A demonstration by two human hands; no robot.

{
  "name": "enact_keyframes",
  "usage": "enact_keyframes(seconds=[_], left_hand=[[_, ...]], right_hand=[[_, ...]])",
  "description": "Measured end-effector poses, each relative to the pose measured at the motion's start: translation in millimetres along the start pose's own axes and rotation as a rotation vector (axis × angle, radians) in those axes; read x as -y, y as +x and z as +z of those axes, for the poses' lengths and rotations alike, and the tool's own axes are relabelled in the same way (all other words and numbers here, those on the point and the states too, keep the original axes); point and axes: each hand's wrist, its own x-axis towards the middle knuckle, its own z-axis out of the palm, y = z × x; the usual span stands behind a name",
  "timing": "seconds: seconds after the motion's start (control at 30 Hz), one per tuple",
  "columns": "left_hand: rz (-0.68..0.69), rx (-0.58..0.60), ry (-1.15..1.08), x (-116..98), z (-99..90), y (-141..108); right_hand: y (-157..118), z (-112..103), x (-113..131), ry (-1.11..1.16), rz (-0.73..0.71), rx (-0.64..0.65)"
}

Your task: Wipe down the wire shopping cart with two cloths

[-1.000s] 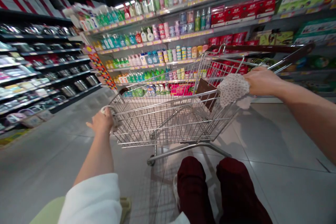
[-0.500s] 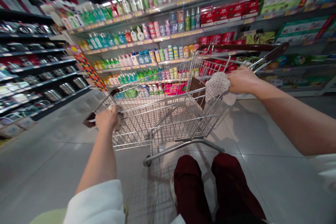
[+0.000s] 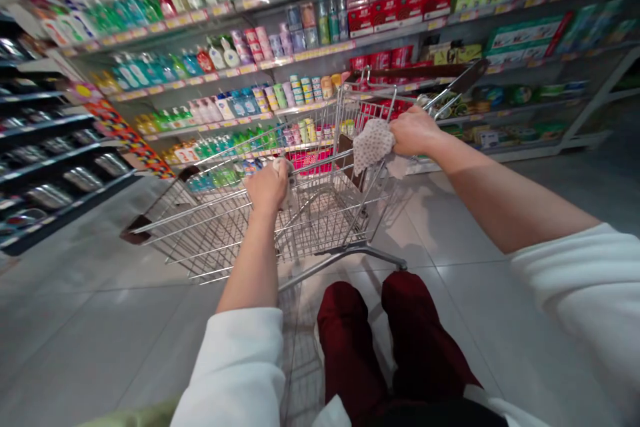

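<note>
A metal shopping cart (image 3: 320,213) with brown plastic corners and a brown handle stands side-on before me. My left hand (image 3: 269,185) is closed around a light cloth (image 3: 289,195) on the near top rail, about midway along the basket. Near the handle end, my right hand (image 3: 414,132) is closed on a white dotted cloth (image 3: 373,145), which lies against the rail and hangs down on both sides of it. Most of the left cloth is hidden behind my fingers. The wire basket shows no goods inside.
Behind the cart, long shelves (image 3: 320,52) carry bottles, tubs and red boxes (image 3: 400,10). Dark shelves with metal pots (image 3: 83,178) stand at the left. My knees in dark red trousers (image 3: 345,327) are close to the cart's lower frame on the tiled floor (image 3: 150,333).
My left hand has slid with its cloth along the rail, from near the front end toward the middle. My right hand still holds its cloth near the handle. The view has turned slightly right.
</note>
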Motion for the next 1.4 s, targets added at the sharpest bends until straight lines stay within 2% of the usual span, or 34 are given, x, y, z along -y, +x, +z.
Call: enact_keyframes(seconds=[0.17, 0.47, 0.67, 0.87, 0.97, 1.03, 1.1, 1.13, 1.17, 1.2, 1.23, 1.3, 1.33, 1.4], left_hand=[[-0.02, 0.015, 0.021, 3.1, 3.2, 8.5], [-0.046, 0.01, 0.016, 6.0, 12.3, 25.5], [-0.07, -0.059, 0.007, 10.1, 20.1, 33.6], [-0.026, -0.161, -0.092, 10.7, 31.1, 37.3], [0.01, -0.227, -0.203, 12.5, 34.9, 40.0], [0.044, -0.277, -0.306, 15.1, 36.6, 35.4], [0.067, -0.375, -0.412, 16.6, 40.1, 19.7], [0.058, -0.455, -0.456, 16.1, 43.5, 7.1], [0.049, -0.519, -0.474, 14.4, 48.5, -8.1], [0.016, -0.566, -0.465, 11.4, 55.5, -25.2], [-0.019, -0.534, -0.457, 7.3, 64.6, -42.8], [-0.034, -0.356, -0.521, -3.4, 89.4, -74.7], [-0.008, -0.205, -0.571, -9.3, 104.4, -86.8], [0.026, 0.122, -0.655, -21.1, 137.6, -101.5]], right_hand=[[6.0, 17.3, -4.5, 0.066, 0.0, -0.111], [10.3, 16.9, 5.7, 0.068, -0.015, -0.201], [16.4, 34.6, 11.2, 0.293, -0.015, -0.369], [28.9, 51.3, 16.9, 0.573, 0.05, -0.492], [20.8, 59.9, 36.3, 0.784, 0.106, -0.613], [4.0, 71.7, 60.4, 0.972, 0.142, -0.689], [-19.0, 89.8, 91.4, 1.141, 0.175, -0.696], [-30.7, 100.7, 107.9, 1.194, 0.186, -0.623], [-41.1, 112.2, 124.2, 1.214, 0.173, -0.491], [-49.7, 123.9, 139.7, 1.21, 0.127, -0.29], [-56.0, 135.4, 153.8, 1.174, 0.091, -0.062], [-61.6, 157.0, 176.0, 1.118, 0.051, 0.183], [-61.9, 166.8, 183.8, 1.079, 0.031, 0.317], [-60.5, 184.2, 192.5, 1.033, 0.041, 0.453]])
